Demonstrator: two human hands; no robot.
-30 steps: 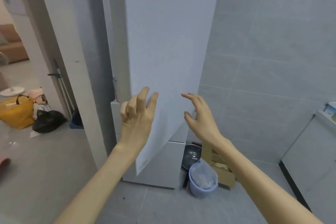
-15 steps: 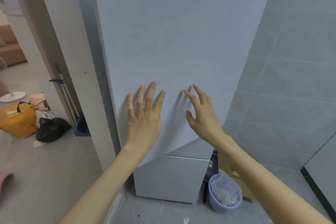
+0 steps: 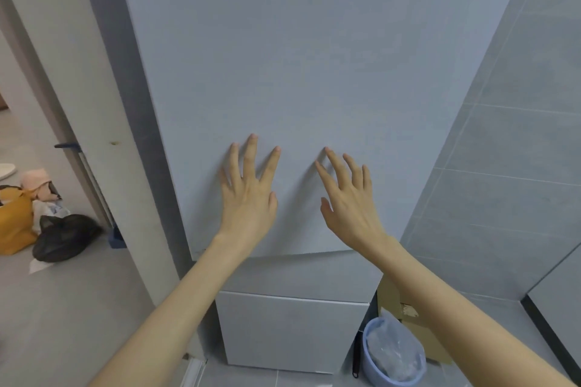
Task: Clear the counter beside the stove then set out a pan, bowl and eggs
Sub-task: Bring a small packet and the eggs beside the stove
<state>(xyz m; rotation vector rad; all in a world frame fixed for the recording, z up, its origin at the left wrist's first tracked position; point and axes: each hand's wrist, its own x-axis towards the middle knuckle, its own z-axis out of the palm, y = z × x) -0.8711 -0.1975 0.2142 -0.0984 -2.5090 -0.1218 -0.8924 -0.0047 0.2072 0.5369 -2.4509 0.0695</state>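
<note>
A tall pale grey fridge door (image 3: 298,78) fills the middle of the view, swung nearly flush with the lower drawer front (image 3: 292,330). My left hand (image 3: 248,198) lies flat on the door with fingers spread. My right hand (image 3: 349,201) touches the door beside it with straight fingertips. Both hands hold nothing. A black pan handle (image 3: 356,358) shows in the gap to the right of the fridge; the pan itself is hidden. No bowl or eggs are in view.
A light blue waste bin (image 3: 393,352) with a plastic liner and a cardboard box (image 3: 405,314) stand on the floor right of the fridge. Grey tiled wall (image 3: 503,166) at right. Through the doorway at left lie a yellow bag (image 3: 15,223) and a black bag (image 3: 63,236).
The fridge door has swung from half open to almost closed under both hands. The view has moved closer and the pan beside the fridge has gone out of sight behind it.
</note>
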